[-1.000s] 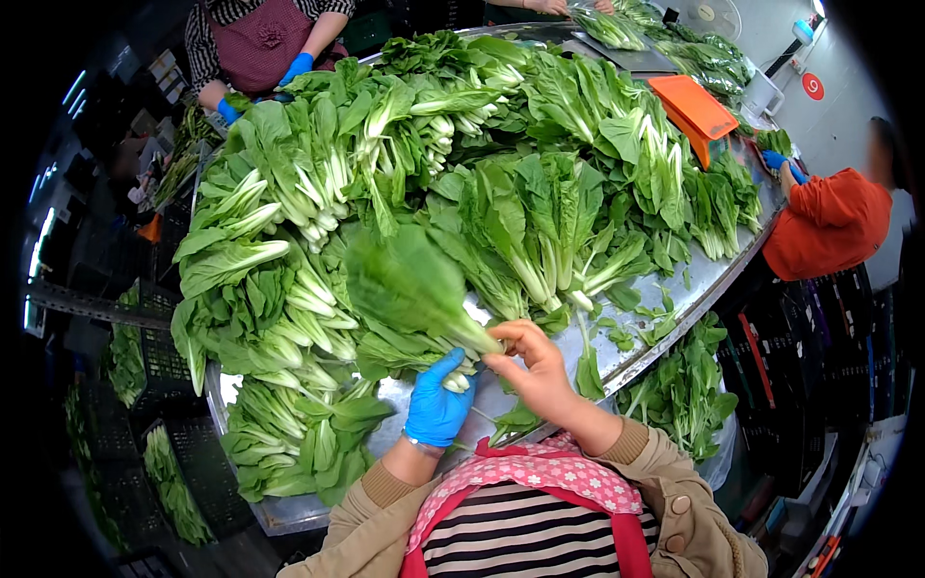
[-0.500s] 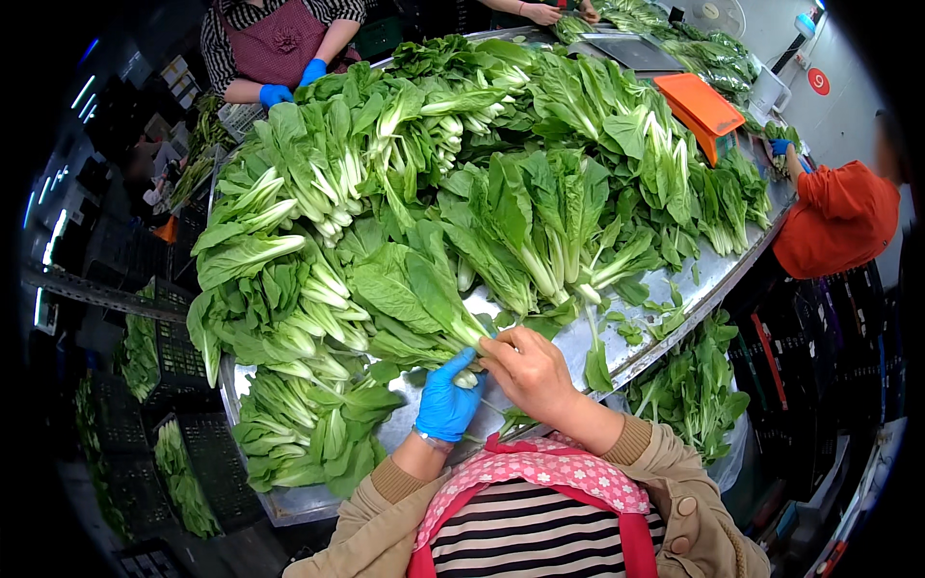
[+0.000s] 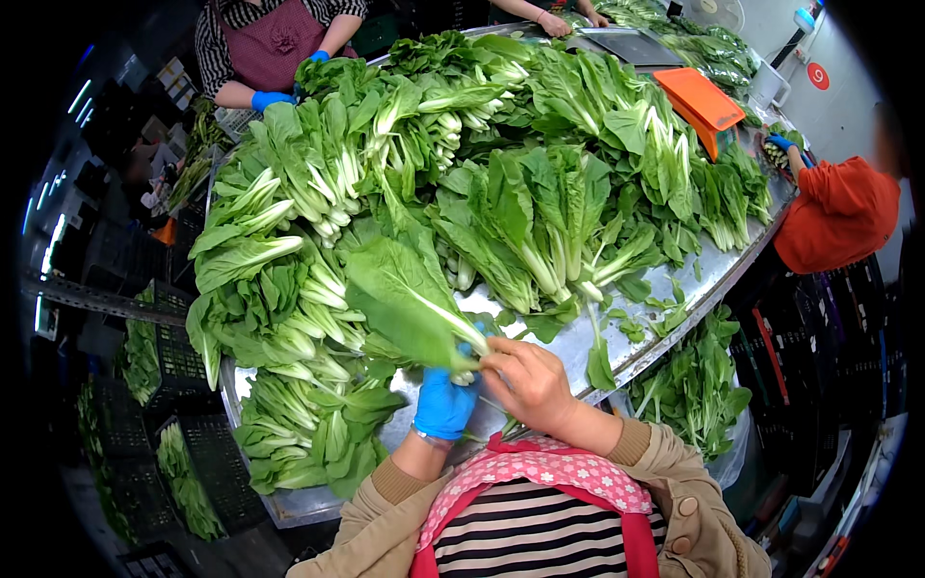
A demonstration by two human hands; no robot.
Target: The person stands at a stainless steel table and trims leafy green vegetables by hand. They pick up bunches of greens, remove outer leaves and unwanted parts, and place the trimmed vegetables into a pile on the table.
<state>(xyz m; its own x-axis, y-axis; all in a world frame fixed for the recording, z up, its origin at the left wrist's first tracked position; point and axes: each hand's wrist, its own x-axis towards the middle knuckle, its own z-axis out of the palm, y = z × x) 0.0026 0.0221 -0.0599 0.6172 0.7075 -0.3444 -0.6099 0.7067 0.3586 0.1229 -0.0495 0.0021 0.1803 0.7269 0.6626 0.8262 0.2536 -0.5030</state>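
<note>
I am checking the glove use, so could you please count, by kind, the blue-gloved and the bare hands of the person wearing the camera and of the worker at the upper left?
Blue-gloved hands: 3 (wearer's left hand; co-worker's right hand and co-worker's left hand)
Bare hands: 1 (wearer's right hand)
Total: 4

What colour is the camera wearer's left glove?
Bright blue; the gloved left hand shows best in the head view.
</note>
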